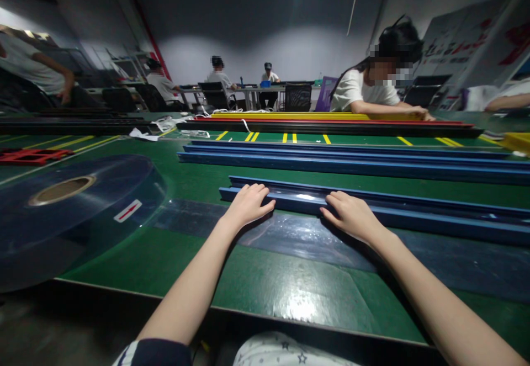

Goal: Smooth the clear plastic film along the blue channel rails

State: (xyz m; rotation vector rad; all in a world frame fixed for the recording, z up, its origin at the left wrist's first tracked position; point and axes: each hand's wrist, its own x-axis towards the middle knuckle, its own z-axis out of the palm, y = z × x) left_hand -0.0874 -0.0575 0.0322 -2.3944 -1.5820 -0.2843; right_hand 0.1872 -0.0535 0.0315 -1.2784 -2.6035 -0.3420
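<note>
Star-print cloth (285,352) at the near edge, just below the green table (144,275).

Blue rail (414,214) lies across the table, on the far side of a flat clear strip (285,239). Rail is an open channel; something glossy shows inside it, can't tell what.

Left hand (250,203): half curled near the rail's left end, fingers over the near wall, thumb stuck out to the right. Right hand (348,211): same rail, further right, fingers bent over the near wall, thumb lower. Both touching; can't tell if they grip or only press.

Big clear roll (91,233) lies flat at left, hollow core. Strip starts beside it. Label on roll: white sticker (128,211), red arrow, no words I can read.

Behind: two more blue rails (331,163), then black, red and yellow rails (290,116). Co-worker (364,90) sits across, hands at the yellow one.

Blue box (265,84) on the far desk, contents too small to see. Banner (464,43) at right has red and dark characters, too blurred to read.
</note>
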